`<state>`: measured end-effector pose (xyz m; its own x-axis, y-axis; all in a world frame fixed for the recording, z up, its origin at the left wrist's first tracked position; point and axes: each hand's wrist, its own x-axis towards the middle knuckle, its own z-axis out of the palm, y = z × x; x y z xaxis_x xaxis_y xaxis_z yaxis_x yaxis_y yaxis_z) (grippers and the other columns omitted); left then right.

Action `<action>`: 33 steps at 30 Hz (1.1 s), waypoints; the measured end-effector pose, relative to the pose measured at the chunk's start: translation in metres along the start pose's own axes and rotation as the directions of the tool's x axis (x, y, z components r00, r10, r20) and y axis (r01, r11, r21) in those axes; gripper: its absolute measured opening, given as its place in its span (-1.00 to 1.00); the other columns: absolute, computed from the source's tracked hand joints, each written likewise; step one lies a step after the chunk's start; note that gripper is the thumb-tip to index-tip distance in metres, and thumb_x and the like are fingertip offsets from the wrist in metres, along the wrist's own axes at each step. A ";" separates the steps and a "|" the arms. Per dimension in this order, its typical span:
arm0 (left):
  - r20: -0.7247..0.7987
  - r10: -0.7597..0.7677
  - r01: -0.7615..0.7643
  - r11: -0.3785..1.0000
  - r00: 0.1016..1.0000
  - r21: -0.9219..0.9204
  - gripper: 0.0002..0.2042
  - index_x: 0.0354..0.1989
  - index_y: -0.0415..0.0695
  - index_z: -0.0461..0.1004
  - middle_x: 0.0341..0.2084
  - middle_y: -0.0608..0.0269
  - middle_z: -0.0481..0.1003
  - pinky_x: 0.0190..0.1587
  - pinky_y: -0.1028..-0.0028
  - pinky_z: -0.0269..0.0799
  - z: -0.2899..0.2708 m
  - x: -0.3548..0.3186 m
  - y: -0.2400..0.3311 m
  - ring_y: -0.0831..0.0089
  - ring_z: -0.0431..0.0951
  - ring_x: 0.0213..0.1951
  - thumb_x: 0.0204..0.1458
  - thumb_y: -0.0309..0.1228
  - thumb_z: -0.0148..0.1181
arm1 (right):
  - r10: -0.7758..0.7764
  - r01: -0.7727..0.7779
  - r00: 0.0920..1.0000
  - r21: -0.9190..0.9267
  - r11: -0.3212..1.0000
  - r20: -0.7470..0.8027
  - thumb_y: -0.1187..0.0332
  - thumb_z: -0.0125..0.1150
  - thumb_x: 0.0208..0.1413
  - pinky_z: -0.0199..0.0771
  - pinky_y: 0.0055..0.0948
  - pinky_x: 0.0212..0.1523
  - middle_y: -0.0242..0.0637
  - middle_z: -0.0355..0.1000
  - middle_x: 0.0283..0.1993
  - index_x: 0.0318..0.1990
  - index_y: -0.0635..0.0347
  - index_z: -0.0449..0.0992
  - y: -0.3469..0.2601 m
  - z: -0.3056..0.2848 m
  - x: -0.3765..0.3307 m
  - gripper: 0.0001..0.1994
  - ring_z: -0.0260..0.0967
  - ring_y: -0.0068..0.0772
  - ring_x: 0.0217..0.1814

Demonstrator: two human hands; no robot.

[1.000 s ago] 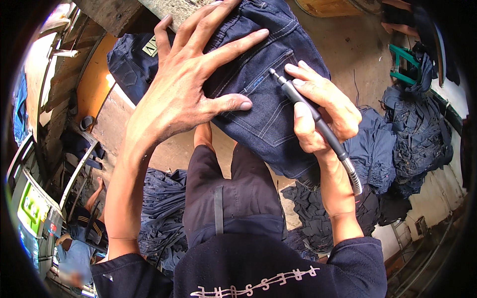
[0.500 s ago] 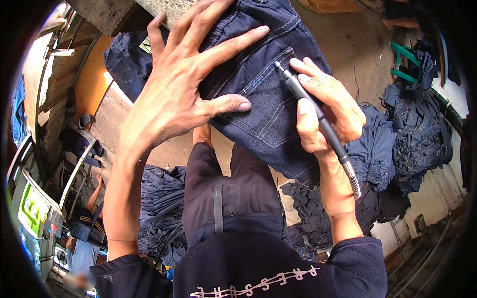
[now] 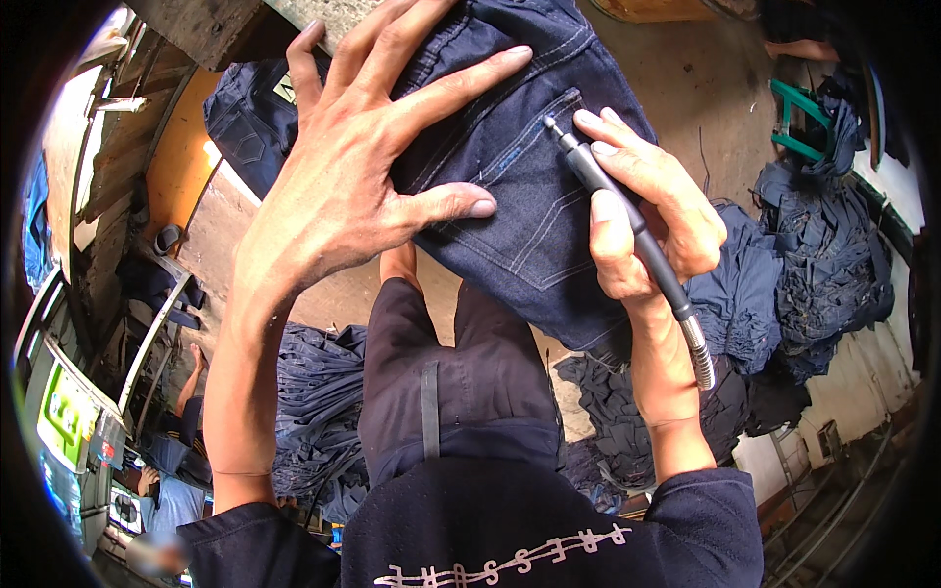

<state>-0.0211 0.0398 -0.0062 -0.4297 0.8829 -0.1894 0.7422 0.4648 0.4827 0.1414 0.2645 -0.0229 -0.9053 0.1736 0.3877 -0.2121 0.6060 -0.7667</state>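
A dark blue denim garment (image 3: 549,240) with an elastic waistband and a stitched back pocket is spread in front of me. My left hand (image 3: 363,162) lies over it with fingers spread wide, pressing the cloth left of the pocket. Between the thumb and fingers of my right hand (image 3: 667,211) is a black, pen-shaped rotary tool handpiece (image 3: 642,235) with a ribbed metal tail. Its narrow tip is at the pocket's top edge; contact with the cloth cannot be made out. A lighter blue worn streak (image 3: 505,160) runs along that edge.
Another denim garment (image 3: 245,122) with a pale label is at the upper left. Heaped dark clothing (image 3: 823,265) stands to the right, with more piles (image 3: 319,392) beside my legs. A green stool (image 3: 799,118) is at the far right. Another person (image 3: 176,505) is at lower left.
The handpiece and my right hand have shifted very slightly right. My left hand stays in place on the denim. The person at lower left has moved an arm.
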 end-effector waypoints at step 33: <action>0.088 -0.475 0.371 0.543 0.876 -0.753 -0.29 0.17 -0.31 0.64 -0.02 0.12 0.69 0.15 0.24 0.55 -0.037 0.010 0.015 0.29 0.64 0.03 0.03 0.03 0.66 | 0.643 -0.582 0.565 0.302 0.755 -0.518 0.45 0.56 0.09 0.67 -0.24 0.15 -0.18 0.73 0.02 0.07 0.15 0.67 -0.076 -0.068 -0.139 -0.63 0.70 -0.28 0.12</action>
<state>-0.0331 0.0534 0.0311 -0.6833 0.5582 -0.4707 -0.1434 0.5295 0.8361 0.3088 0.2472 0.0167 -0.4568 0.8895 -0.0086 0.2556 0.1220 -0.9591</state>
